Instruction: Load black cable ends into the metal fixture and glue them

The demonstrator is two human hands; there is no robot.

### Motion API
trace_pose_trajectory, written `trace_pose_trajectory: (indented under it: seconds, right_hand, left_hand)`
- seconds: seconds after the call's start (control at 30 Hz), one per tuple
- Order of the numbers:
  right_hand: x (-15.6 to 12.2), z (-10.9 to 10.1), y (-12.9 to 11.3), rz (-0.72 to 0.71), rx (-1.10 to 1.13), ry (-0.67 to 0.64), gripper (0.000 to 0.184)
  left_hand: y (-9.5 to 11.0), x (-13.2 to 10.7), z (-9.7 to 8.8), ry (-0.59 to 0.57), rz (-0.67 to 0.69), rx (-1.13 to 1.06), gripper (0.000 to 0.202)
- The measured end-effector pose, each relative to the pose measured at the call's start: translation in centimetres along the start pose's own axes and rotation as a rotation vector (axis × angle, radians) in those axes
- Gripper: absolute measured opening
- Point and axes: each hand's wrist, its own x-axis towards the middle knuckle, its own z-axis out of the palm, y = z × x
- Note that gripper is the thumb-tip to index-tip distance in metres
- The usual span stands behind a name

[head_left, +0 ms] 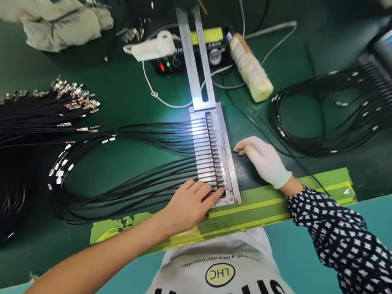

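My left hand, bare, lies over the near end of a metal fixture. Its fingers bend onto the black cables, and the thumb touches the nearest cable ends. Side by side in the fixture's slots, the cables end in a row of small metal connectors with coloured wires. To the right of the fixture, my right hand wears a white glove. Its fingers are pressed together, just off the fixture's edge; whatever may be between them is hidden. A slotted metal frame extends from the fixture's far end.
Behind the fixture sit a black control box and a wrapped bottle. Bundled cables with connectors lie left; a cable coil lies right. A cloth bundle is far left. Green tape covers the front edge.
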Motion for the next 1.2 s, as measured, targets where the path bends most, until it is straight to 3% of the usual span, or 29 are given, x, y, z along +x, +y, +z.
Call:
trace_pose_trajectory:
  seconds: [0.13, 0.3, 0.43, 0.53, 0.6, 0.7, 0.8, 0.87, 0.93, 1.0, 1.07, 1.13, 1.2]
  right_hand:
    - [3.6, -2.0, -1.9, 0.019, -0.354, -0.041, 0.032]
    - [12.7, -5.1, -3.8, 0.116, -0.642, 0.154, 0.047]
    - [17.6, -5.8, -4.4, 0.288, -0.632, 0.204, 0.077]
    - [18.4, -6.9, -4.9, 0.363, -0.481, 0.176, 0.073]
    - [17.2, -8.0, -5.2, 0.381, -0.329, 0.131, 0.062]
    - [12.5, -8.9, -5.5, 0.340, -0.057, 0.047, 0.059]
    - [5.5, -6.9, -5.7, 0.223, 0.181, -0.012, 0.072]
    - [1.2, -4.4, -6.0, 0.140, 0.275, -0.013, 0.081]
    - [-2.2, -2.3, -6.7, 0.015, 0.457, 0.037, 0.076]
    - [-4.5, -1.6, -7.9, -0.039, 0.552, 0.062, 0.074]
    - [-6.0, -2.5, -9.3, -0.049, 0.609, 0.085, 0.075]
    - [-6.9, -4.1, -10.3, -0.060, 0.759, 0.185, 0.091]
    - [-7.3, -5.4, -10.5, -0.052, 0.850, 0.273, 0.093]
  left_hand:
    - [0.2, -0.2, 0.0, -0.033, 0.029, 0.057, 0.045]
    - [0.4, -0.8, -0.2, -0.007, 0.062, 0.065, 0.046]
    - [0.8, -0.9, -0.6, -0.049, 0.051, 0.056, 0.044]
    - [1.1, -0.9, -0.9, -0.051, -0.053, 0.016, 0.039]
    - [0.8, -1.0, -1.4, -0.041, -0.102, -0.056, 0.034]
    - [-0.4, -0.7, -2.8, 0.028, -0.167, -0.291, 0.031]
    - [-1.4, 1.3, -4.7, 0.164, -0.260, -0.608, 0.033]
    - [-1.4, 3.3, -6.0, 0.213, -0.302, -0.773, 0.054]
    - [-1.0, 5.2, -7.2, 0.204, -0.316, -0.895, 0.089]
    - [-0.3, 6.2, -8.2, 0.171, -0.304, -0.969, 0.102]
    - [0.2, 5.9, -8.9, 0.153, -0.268, -0.987, 0.088]
    - [0.4, 4.6, -9.2, 0.140, -0.244, -0.983, 0.076]
    - [0.7, 2.8, -9.1, 0.119, -0.263, -0.988, 0.076]
